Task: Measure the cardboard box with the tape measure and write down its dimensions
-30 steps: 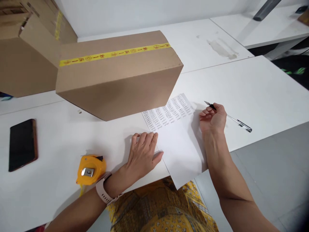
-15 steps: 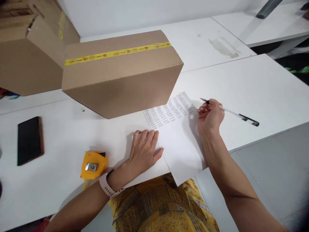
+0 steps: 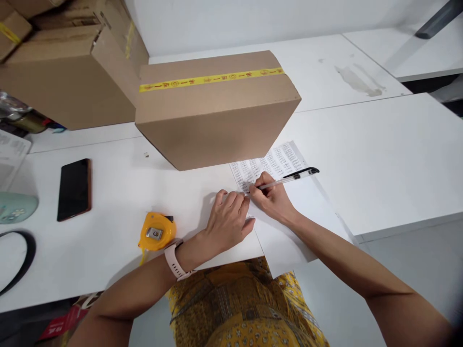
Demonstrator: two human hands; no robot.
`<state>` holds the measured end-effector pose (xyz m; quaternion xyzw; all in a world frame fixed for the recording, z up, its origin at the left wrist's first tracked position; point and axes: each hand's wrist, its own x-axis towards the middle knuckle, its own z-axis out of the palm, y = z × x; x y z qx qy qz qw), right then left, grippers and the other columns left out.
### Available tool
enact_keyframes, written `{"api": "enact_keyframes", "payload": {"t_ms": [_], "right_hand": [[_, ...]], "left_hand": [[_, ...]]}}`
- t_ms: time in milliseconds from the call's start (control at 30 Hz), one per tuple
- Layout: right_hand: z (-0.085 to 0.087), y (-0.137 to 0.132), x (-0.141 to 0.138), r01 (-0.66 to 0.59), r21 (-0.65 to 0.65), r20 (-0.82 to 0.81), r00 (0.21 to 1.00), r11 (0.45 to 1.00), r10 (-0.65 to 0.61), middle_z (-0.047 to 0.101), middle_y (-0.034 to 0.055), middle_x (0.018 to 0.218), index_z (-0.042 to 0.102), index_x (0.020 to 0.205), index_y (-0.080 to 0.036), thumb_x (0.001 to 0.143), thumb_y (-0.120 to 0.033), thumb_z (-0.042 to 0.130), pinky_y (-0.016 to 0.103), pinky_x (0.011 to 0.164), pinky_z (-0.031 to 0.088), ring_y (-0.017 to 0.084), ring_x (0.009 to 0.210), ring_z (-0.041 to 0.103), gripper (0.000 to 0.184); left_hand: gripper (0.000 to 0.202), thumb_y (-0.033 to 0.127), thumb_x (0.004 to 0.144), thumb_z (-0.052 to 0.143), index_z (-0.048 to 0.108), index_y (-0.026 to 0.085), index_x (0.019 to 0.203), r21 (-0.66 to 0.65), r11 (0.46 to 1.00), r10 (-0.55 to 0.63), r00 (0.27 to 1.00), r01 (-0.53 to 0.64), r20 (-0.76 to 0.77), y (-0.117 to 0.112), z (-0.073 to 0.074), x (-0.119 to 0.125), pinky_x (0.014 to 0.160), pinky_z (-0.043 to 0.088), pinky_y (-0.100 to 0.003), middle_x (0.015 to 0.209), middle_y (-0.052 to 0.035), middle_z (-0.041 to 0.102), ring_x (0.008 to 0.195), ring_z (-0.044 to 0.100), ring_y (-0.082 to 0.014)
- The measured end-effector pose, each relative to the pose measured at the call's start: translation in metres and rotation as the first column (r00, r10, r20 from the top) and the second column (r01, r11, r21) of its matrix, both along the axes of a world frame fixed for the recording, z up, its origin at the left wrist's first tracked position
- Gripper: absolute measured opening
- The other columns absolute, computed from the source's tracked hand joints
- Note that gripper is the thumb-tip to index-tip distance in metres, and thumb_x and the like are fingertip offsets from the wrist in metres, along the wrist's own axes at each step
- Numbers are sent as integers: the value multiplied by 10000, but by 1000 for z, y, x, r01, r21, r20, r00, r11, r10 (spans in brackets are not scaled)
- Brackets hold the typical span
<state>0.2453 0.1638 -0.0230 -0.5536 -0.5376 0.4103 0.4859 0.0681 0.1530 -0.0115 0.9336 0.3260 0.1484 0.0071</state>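
A white sheet of paper [image 3: 278, 241] lies at the front edge of the table, its upper part covered with rows of small handwriting. My right hand [image 3: 273, 197] grips a clear pen [image 3: 289, 179] with a black cap on its back end. The pen's tip is at the left end of the lowest written lines, hidden partly by my fingers. My left hand [image 3: 231, 219] rests palm down at the sheet's left edge, fingers stretched and slightly bent. Behind the paper a sealed cardboard box [image 3: 220, 135] with yellow printed tape covers the sheet's top part.
Left of my left wrist sits a yellow tape measure [image 3: 159, 233]. Farther left lie a dark phone [image 3: 74, 189], a pale green cup [image 3: 16, 207] and a black band [image 3: 29, 250]. More cardboard boxes [image 3: 65, 79] stand at the back left. A grey leg-like bar [image 3: 439, 20] is at the back right.
My right hand has moved left from the paper's right edge to its left side, bringing the pen tip to the written lines. My left hand stays by the sheet. The view has shifted left.
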Motion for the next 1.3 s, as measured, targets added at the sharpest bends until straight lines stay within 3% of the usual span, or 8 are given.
{"api": "enact_keyframes", "payload": {"t_ms": [133,267,367,567,667,767,933,1300], "right_hand": [[0,3,5,63,-13,16,998,998,-63,418,-68,560,484,685,-230,810,-237,689,253,498,272,102,529,361,240],[-5,13,17,279,-33,-118,952,960,-281,397,-72,553,463,692,-235,815,-229,663,240,487,248,97,515,321,235],[-9,19,23,317,-63,-207,923,946,-323,371,-78,562,442,695,-235,805,-240,685,234,474,225,85,499,277,267],[-7,17,21,275,-54,-138,950,960,-280,406,-66,582,462,709,-234,811,-275,714,249,480,270,94,514,343,274],[-3,9,11,119,-52,-66,990,992,-122,485,-48,635,521,744,-230,824,-285,705,265,502,325,104,545,415,208],[-1,2,2,-16,-32,-31,999,999,15,474,-52,623,513,737,-230,827,-295,701,271,507,331,106,542,407,217],[0,0,0,23,5,50,998,1000,-23,395,-68,565,456,688,-236,813,-252,667,270,494,275,101,522,331,246],[-1,0,-1,-3,23,113,994,1000,0,383,-63,577,429,689,-241,807,-222,637,270,497,273,107,534,335,239]], "left_hand": [[339,298,969,523,643,71,1190,32,999,-4,1000,3,26,1,-1,-1,999,381,-495,1190,-169,705,1048,601,-288],[310,281,972,515,654,83,1165,34,999,-4,1000,3,28,1,-1,-1,978,389,-485,1150,-153,713,1026,607,-278],[299,273,957,548,646,88,1171,25,1000,-8,999,8,36,1,-2,-1,966,395,-492,1130,-153,709,1030,603,-287],[328,285,938,584,634,74,1185,62,998,-13,998,9,67,2,-3,-1,933,405,-484,1101,-148,719,997,611,-287],[323,288,933,594,640,77,1173,72,997,-6,997,0,75,2,-3,0,936,404,-481,1113,-151,720,995,616,-283],[281,274,930,593,655,87,1131,90,996,-9,996,1,94,2,-3,0,942,410,-475,1118,-155,726,987,622,-276],[231,241,934,577,668,96,1089,113,994,-14,994,1,109,3,-4,-1,940,423,-465,1045,-134,744,938,636,-262],[216,232,930,577,683,76,1035,152,988,-22,990,0,142,4,-5,-1,947,437,-456,979,-131,746,903,641,-251]]}}
